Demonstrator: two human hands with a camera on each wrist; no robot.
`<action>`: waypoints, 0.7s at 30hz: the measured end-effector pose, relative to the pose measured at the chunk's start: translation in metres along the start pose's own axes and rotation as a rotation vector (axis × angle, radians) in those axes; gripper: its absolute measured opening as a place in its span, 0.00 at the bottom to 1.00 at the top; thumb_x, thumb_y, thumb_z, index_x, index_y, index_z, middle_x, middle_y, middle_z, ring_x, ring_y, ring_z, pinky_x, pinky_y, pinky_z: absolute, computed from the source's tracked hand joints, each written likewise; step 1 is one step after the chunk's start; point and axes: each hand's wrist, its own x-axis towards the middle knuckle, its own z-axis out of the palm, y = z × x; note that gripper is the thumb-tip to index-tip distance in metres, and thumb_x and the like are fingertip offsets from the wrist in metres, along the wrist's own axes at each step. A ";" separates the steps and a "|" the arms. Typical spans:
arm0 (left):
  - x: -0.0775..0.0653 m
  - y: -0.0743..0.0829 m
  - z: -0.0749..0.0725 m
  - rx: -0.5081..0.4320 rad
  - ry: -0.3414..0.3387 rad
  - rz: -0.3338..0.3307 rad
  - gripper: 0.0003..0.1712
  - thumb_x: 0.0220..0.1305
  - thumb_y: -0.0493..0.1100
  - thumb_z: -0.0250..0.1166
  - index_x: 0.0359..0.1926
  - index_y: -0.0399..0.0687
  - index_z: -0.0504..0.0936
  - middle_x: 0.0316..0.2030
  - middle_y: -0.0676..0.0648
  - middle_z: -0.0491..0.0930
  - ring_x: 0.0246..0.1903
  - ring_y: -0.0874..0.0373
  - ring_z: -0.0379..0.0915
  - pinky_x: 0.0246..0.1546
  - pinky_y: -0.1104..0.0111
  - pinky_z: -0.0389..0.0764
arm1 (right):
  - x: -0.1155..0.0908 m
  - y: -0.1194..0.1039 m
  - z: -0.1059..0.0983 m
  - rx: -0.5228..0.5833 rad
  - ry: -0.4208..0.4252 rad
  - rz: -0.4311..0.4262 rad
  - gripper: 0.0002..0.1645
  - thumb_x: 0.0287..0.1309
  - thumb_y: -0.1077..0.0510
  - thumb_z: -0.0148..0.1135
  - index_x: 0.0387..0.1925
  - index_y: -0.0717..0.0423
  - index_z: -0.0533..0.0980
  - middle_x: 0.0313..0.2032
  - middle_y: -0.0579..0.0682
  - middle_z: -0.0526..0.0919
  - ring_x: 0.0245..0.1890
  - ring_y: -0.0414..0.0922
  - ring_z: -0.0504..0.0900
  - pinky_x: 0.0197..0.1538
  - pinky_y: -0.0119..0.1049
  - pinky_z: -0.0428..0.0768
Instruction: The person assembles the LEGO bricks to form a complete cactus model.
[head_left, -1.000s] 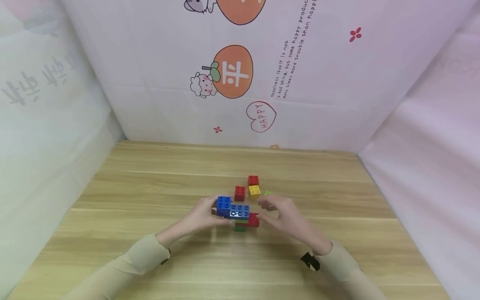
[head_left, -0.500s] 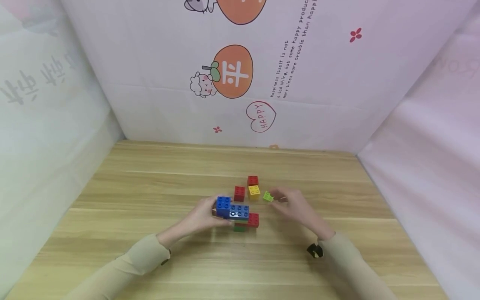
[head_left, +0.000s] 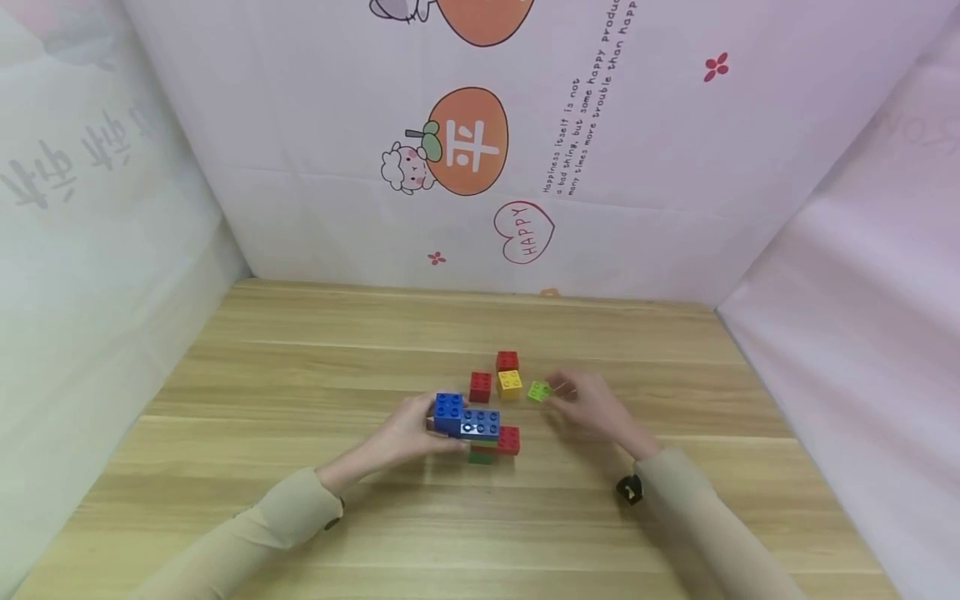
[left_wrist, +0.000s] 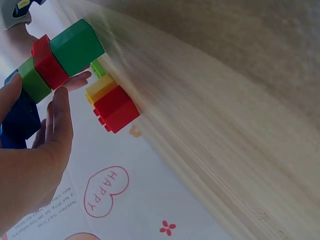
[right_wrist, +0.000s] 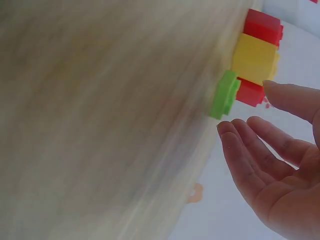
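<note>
Fingers of the person's left hand (head_left: 408,429) grip the blue bricks (head_left: 448,408) of 1 joined stack (head_left: 480,425), mid-worktop (head_left: 247,392); whether its dark green foot (head_left: 481,457) touches the wood cannot be told. The right hand (head_left: 592,404) grasps nothing: its thumb and fingertips stand apart, just beside a thin lime brick (head_left: 538,391). That brick lies nearer the far edge than the stack and slightly towards the right edge, near a yellow brick (head_left: 510,385) and 2 red bricks (head_left: 481,388). Picking up the lime brick appears to be the step in hand; the next move seems to call for a light pinch on its sides, with the stack kept steady.
</note>
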 end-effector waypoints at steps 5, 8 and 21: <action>0.000 -0.001 0.000 0.019 0.003 0.020 0.40 0.51 0.41 0.77 0.64 0.35 0.72 0.55 0.37 0.82 0.54 0.44 0.81 0.58 0.55 0.83 | 0.002 0.005 0.002 -0.010 -0.026 0.035 0.20 0.58 0.60 0.67 0.51 0.67 0.77 0.48 0.64 0.85 0.45 0.55 0.86 0.50 0.48 0.86; 0.000 -0.002 0.000 0.034 0.005 0.031 0.40 0.51 0.42 0.77 0.63 0.35 0.72 0.55 0.37 0.82 0.54 0.44 0.81 0.57 0.56 0.83 | 0.004 0.006 0.002 -0.021 -0.041 0.063 0.22 0.59 0.59 0.67 0.52 0.66 0.77 0.48 0.63 0.85 0.45 0.54 0.86 0.51 0.48 0.86; 0.001 -0.002 -0.003 -0.015 -0.018 0.011 0.43 0.51 0.40 0.77 0.66 0.35 0.70 0.55 0.37 0.82 0.54 0.44 0.81 0.56 0.58 0.84 | 0.015 0.005 0.006 -0.129 -0.089 0.082 0.22 0.57 0.59 0.69 0.51 0.66 0.78 0.49 0.61 0.85 0.49 0.55 0.83 0.55 0.52 0.83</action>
